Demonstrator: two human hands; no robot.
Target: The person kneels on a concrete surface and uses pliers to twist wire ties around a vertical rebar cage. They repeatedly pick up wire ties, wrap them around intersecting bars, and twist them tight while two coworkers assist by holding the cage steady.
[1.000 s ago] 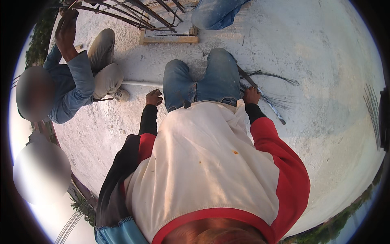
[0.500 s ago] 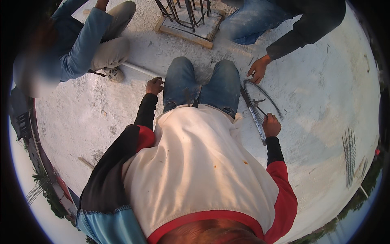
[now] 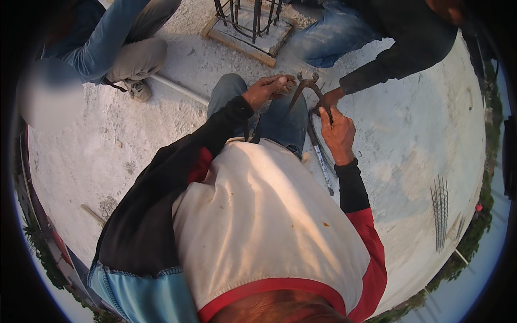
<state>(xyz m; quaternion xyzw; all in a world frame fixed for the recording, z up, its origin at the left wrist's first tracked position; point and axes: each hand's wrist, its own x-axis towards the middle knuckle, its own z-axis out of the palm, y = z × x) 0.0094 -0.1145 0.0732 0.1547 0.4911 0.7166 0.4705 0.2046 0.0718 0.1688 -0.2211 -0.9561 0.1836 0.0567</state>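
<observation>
Pale floor (image 3: 404, 156) all round; right leg (image 3: 280, 126) bent; pincers (image 3: 308, 83) over it, handles (image 3: 319, 95) spread. Likely stiff steel, hefty, not fragile. Right hand (image 3: 338, 132) grips one handle (hold both low for leverage); left hand (image 3: 267, 90) nearby, can't tell if it's holding anything.

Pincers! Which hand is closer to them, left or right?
The right hand: it holds one handle of the pincers. The left hand is just left of their head; I can't tell if it touches.
</observation>
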